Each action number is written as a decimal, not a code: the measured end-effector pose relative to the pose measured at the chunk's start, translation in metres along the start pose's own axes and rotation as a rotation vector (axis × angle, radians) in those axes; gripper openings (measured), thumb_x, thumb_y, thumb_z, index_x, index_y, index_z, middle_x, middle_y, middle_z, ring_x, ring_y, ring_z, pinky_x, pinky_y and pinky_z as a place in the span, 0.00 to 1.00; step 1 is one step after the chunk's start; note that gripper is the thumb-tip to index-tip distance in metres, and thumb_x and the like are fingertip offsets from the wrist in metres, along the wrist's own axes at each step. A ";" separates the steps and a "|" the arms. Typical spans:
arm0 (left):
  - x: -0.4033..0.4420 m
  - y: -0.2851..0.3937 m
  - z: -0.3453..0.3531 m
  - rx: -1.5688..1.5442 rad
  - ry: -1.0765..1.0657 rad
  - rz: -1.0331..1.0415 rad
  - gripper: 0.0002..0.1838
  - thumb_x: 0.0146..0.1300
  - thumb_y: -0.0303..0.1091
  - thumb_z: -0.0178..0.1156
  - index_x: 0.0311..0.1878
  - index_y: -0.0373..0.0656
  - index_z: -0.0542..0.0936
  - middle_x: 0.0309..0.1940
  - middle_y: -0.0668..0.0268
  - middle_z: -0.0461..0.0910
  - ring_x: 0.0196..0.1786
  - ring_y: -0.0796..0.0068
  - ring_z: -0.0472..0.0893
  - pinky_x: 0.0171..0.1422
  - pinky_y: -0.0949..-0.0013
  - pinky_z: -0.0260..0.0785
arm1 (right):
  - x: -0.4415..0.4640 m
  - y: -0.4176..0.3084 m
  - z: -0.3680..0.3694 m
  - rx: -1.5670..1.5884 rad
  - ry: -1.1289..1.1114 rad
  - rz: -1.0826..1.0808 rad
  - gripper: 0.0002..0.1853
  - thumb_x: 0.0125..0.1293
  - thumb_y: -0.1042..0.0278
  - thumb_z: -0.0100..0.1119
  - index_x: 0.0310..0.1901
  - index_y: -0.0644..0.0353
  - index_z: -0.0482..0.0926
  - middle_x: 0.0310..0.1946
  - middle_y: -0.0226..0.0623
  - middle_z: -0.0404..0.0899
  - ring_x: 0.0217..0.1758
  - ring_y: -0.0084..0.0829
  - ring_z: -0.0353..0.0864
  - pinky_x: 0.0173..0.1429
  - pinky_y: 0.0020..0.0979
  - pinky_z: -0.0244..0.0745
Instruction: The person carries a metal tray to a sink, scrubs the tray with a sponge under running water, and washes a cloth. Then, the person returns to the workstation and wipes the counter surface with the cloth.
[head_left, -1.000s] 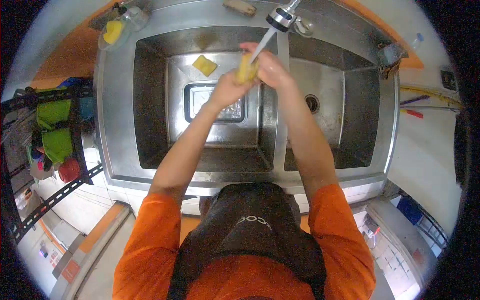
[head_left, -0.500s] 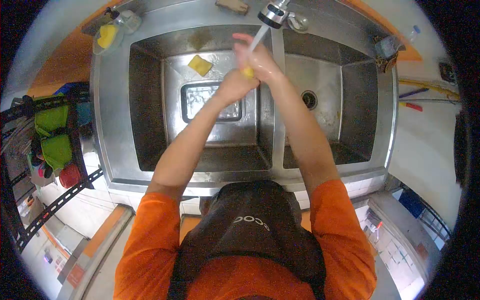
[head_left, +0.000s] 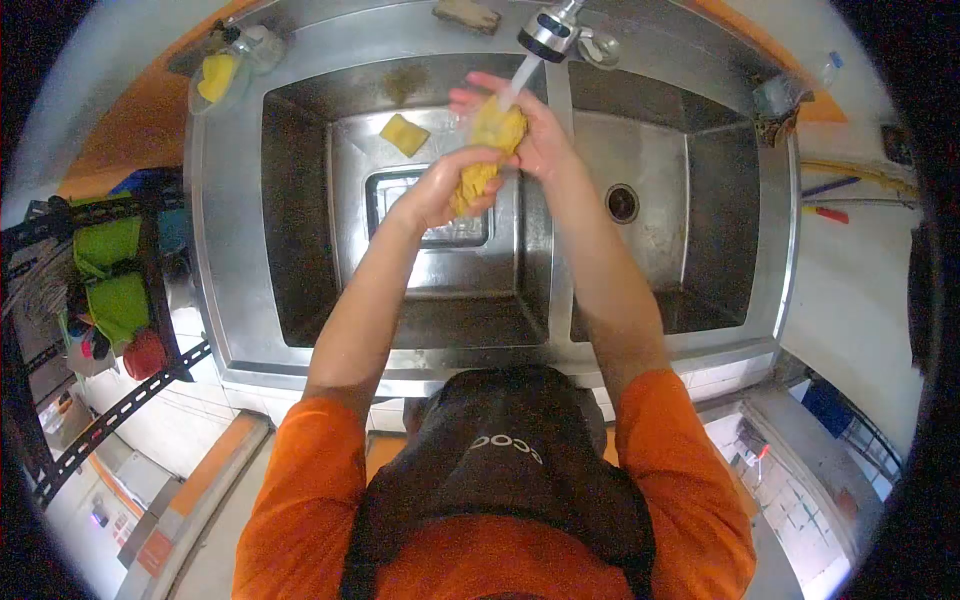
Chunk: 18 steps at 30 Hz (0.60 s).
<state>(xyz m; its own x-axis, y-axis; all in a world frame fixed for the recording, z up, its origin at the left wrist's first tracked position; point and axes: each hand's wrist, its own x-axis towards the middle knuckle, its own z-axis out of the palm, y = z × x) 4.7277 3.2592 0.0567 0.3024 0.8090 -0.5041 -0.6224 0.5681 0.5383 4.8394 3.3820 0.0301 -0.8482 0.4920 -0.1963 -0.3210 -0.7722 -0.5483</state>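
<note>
Yellow cloth (head_left: 507, 128) spans curled left hand (head_left: 440, 188) and spread right hand (head_left: 545, 143).

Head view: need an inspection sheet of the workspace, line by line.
Surface: steel double sink, wet in places; right-basin drain uncovered.
Job's things: crumpled yellow cloth in the hands, water from the faucet running onto it.
Clutter: yellow pad and black-rimmed rectangular tray or fitting in left basin; brown block on back ledge; clear bowl with yellow item, beside a bottle, at back-left corner.
Hands: left hand grips the cloth; right hand open, cloth against it.
Cables: none identifiable; thin strips by right wall too blurred.
Surroundings: black rack at left, green items on it.
</note>
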 end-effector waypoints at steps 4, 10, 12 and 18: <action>0.001 -0.003 -0.004 -0.268 -0.154 -0.105 0.11 0.66 0.42 0.57 0.40 0.45 0.74 0.17 0.75 0.64 0.13 0.84 0.62 0.14 0.79 0.52 | -0.006 -0.001 0.039 0.075 0.037 -0.048 0.26 0.70 0.55 0.55 0.66 0.57 0.67 0.37 0.32 0.76 0.41 0.27 0.77 0.44 0.31 0.76; 0.021 -0.006 0.002 0.551 0.208 0.093 0.09 0.62 0.40 0.60 0.38 0.46 0.74 0.17 0.76 0.66 0.14 0.82 0.64 0.17 0.77 0.55 | 0.008 -0.009 0.026 -0.645 0.206 -0.102 0.23 0.67 0.67 0.58 0.63 0.54 0.70 0.26 0.25 0.71 0.22 0.19 0.68 0.24 0.21 0.64; 0.046 -0.022 -0.019 0.983 0.409 0.364 0.11 0.58 0.41 0.63 0.36 0.42 0.80 0.23 0.60 0.79 0.21 0.63 0.78 0.26 0.63 0.69 | 0.020 0.000 0.017 -0.800 0.354 -0.158 0.19 0.68 0.66 0.57 0.59 0.52 0.73 0.26 0.26 0.72 0.24 0.19 0.70 0.26 0.22 0.66; 0.062 -0.032 -0.030 1.409 0.628 0.342 0.19 0.56 0.45 0.65 0.43 0.39 0.81 0.38 0.45 0.82 0.42 0.42 0.82 0.48 0.50 0.75 | 0.051 0.045 -0.024 -1.423 0.732 -0.773 0.14 0.68 0.61 0.59 0.51 0.56 0.78 0.32 0.31 0.79 0.35 0.30 0.79 0.39 0.34 0.75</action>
<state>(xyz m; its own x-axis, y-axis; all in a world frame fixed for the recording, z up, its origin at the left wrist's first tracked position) 4.7446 3.2870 -0.0118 -0.2634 0.9374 -0.2277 0.6554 0.3471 0.6708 4.7919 3.3818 -0.0236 -0.2241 0.9083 0.3533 0.3977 0.4162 -0.8177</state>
